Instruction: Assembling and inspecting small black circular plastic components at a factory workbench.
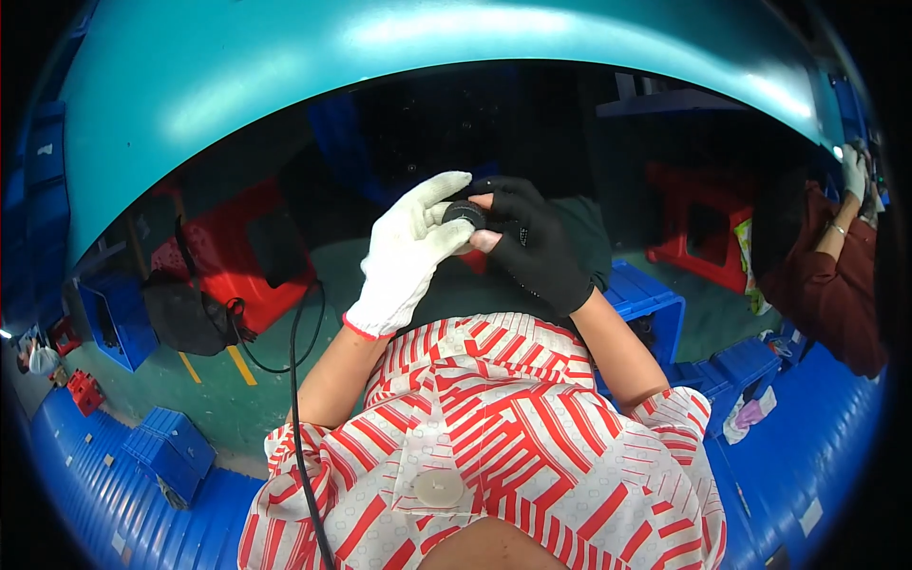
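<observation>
A small round black part [464, 213] with a ribbed-looking rim is held up in front of my body, between both hands. My left hand [404, 245], in a white knit glove with a red cuff edge, pinches it from the left with thumb and fingers. From the right, my right hand [534, 237], in a black glove that leaves the fingertips bare, grips the same part with thumb and forefinger. What exactly the part is cannot be made out. The palms hide some of it.
A teal table [237, 104] curves across the far side. Red stools [237, 252] stand left and right, with a black bag [185, 309] at the left. Blue crates [171, 451] sit around me. A black cable [296, 408] hangs at my left. Another person's sleeve [836, 285] shows at far right.
</observation>
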Demonstrator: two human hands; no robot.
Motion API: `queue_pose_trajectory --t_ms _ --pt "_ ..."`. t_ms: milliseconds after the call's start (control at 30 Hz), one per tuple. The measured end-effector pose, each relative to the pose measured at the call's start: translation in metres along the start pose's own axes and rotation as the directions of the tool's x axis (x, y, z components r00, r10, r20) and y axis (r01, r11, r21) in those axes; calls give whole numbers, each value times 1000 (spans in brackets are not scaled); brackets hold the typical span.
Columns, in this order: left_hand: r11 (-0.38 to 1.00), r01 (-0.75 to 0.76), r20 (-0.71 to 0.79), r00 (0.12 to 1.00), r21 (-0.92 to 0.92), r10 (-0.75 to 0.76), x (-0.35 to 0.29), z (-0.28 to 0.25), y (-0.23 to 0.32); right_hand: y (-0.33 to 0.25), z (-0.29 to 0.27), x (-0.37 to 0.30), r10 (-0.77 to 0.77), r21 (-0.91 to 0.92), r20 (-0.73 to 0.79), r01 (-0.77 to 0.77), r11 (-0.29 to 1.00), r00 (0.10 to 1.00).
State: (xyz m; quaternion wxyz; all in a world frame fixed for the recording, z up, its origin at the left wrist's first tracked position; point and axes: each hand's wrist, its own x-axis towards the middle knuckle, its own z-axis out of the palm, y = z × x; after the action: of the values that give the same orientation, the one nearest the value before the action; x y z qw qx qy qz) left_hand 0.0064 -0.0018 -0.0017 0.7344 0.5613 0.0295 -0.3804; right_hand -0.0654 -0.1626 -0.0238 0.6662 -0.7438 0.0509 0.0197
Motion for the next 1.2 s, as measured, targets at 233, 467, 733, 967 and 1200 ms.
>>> queue_pose_trajectory --t_ms 233,467,733,967,1200 --pt "995 69 26 997 -72 -67 2 -2 -2 1 1 0 174 128 31 -177 976 984" --pt "986 96 69 994 -138 -88 5 -4 -2 -9 -5 6 -63 -115 36 67 991 997" --pt "974 125 73 991 -191 -113 0 0 -4 -1 0 5 -199 -271 -83 171 947 976" --pt "996 92 40 995 3 -92 1 -1 1 -2 -10 12 -234 -357 37 232 905 971" --pt "1000 11 -38 999 -11 -12 -2 7 -6 6 1 10 -264 -379 -41 229 897 964"
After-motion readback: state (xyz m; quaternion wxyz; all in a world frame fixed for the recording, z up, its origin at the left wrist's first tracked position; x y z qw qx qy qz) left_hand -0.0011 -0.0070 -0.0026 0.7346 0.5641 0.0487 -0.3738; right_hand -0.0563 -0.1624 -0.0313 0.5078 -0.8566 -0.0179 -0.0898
